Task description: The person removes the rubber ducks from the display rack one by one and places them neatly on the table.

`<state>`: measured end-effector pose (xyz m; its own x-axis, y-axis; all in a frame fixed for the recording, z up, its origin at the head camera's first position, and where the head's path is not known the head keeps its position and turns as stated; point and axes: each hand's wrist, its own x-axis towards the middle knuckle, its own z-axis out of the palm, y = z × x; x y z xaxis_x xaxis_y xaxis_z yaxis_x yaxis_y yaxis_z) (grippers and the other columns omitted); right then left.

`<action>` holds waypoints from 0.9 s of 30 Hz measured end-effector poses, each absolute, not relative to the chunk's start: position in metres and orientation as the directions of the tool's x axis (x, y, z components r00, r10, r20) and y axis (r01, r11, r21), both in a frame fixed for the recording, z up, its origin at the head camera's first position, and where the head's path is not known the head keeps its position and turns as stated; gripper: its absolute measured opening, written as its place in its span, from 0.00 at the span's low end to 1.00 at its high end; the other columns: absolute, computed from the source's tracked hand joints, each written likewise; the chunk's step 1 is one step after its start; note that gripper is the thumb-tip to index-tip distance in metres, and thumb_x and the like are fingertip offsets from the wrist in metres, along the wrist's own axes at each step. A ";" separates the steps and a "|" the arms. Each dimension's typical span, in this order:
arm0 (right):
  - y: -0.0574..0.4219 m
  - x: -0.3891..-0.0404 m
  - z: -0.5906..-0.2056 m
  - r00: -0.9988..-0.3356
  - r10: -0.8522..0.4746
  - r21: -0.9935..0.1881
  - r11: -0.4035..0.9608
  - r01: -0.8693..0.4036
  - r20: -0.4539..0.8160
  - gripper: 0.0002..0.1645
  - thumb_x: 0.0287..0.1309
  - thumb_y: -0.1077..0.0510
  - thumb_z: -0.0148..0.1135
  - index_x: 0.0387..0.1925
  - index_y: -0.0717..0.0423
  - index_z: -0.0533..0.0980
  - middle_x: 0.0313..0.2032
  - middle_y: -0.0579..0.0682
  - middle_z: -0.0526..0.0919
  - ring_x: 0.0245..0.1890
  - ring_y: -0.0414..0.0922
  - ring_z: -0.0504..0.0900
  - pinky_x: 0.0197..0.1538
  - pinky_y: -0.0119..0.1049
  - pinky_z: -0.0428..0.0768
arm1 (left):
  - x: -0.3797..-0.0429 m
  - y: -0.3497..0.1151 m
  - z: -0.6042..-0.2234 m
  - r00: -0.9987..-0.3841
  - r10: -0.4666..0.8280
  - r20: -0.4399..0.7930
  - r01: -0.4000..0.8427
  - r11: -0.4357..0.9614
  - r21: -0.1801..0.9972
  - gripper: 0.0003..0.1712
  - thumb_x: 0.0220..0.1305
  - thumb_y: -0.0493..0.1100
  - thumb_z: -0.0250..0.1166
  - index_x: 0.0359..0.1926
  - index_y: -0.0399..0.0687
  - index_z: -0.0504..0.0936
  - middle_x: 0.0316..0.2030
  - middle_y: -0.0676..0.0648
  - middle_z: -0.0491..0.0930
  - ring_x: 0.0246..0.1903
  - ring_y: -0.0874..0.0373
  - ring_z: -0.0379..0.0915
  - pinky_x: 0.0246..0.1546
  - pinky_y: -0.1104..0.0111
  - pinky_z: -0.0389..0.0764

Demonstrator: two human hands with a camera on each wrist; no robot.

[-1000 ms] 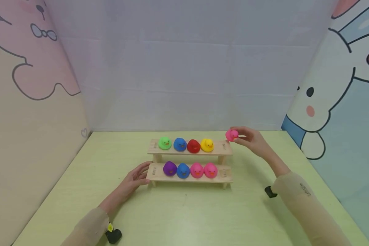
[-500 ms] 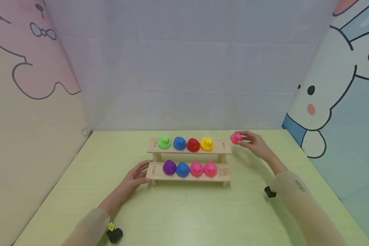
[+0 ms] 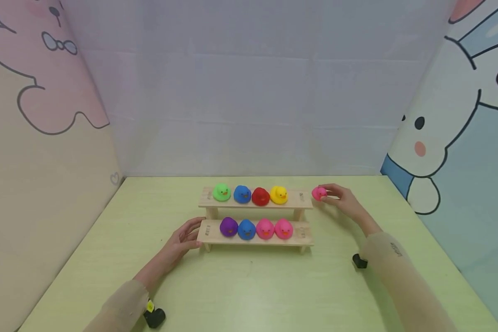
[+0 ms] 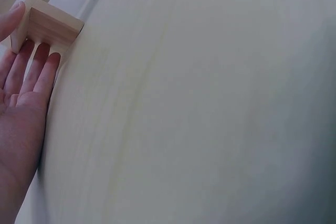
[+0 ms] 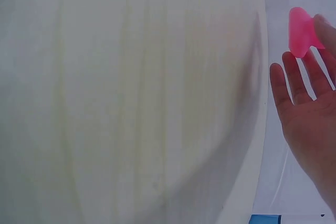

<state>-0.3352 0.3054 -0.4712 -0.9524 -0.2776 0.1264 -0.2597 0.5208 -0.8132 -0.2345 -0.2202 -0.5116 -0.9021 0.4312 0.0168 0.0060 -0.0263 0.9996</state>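
In the head view, my right hand (image 3: 345,201) pinches a pink rubber duck (image 3: 318,193) just right of the wooden stand's upper shelf (image 3: 296,200). The right wrist view shows the same duck (image 5: 300,32) between thumb and fingertips, clear of the tabletop. My left hand (image 3: 181,240) grips the left end of the lower shelf (image 3: 211,234), thumb at its front corner and fingers toward the back. On the upper shelf sit a green duck (image 3: 222,192), a blue duck (image 3: 242,194), a red duck (image 3: 260,197) and a yellow duck (image 3: 279,195).
The lower shelf carries a purple duck (image 3: 228,227), a blue duck (image 3: 246,229) and two pink ducks, one of them the right-hand pink duck (image 3: 284,229). A pale wooden table (image 3: 249,286) lies beneath, with a white curtain (image 3: 253,92) behind.
My right hand has moved with the pink duck from the upper shelf's right end, rightward and down beside it. The left hand and the other ducks have stayed put.
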 end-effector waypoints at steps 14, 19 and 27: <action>0.310 -0.338 -0.483 -0.977 -0.210 -0.851 0.510 -0.128 0.021 0.31 0.66 0.54 0.62 0.66 0.61 0.68 0.66 0.66 0.70 0.66 0.64 0.66 0.71 0.65 0.57 | -0.233 -0.219 -0.511 -0.901 0.433 0.034 0.019 -0.040 0.999 0.41 0.64 0.30 0.59 0.74 0.35 0.51 0.72 0.30 0.55 0.59 0.71 0.73 0.57 0.74 0.75; 0.309 -0.338 -0.485 -0.970 -0.242 -0.847 0.515 -0.131 0.003 0.31 0.65 0.54 0.63 0.66 0.63 0.68 0.64 0.67 0.72 0.63 0.63 0.71 0.70 0.62 0.62 | -0.232 -0.220 -0.511 -0.903 0.427 0.038 0.024 -0.038 0.999 0.41 0.64 0.30 0.58 0.74 0.36 0.51 0.68 0.45 0.64 0.59 0.70 0.74 0.57 0.74 0.76; 0.315 -0.339 -0.486 -0.958 -0.279 -0.878 0.472 -0.079 -0.064 0.33 0.65 0.55 0.63 0.67 0.62 0.67 0.67 0.66 0.69 0.68 0.63 0.65 0.73 0.64 0.54 | -0.234 -0.219 -0.513 -0.901 0.432 0.041 0.029 -0.034 0.999 0.41 0.65 0.29 0.58 0.75 0.38 0.52 0.66 0.52 0.66 0.59 0.68 0.75 0.56 0.73 0.76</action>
<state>-0.3388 0.3147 -0.4863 -0.9583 -0.2787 -0.0637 -0.0790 0.4721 -0.8780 -0.2339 -0.2190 -0.5127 -0.9008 0.4323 0.0408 0.0288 -0.0343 0.9990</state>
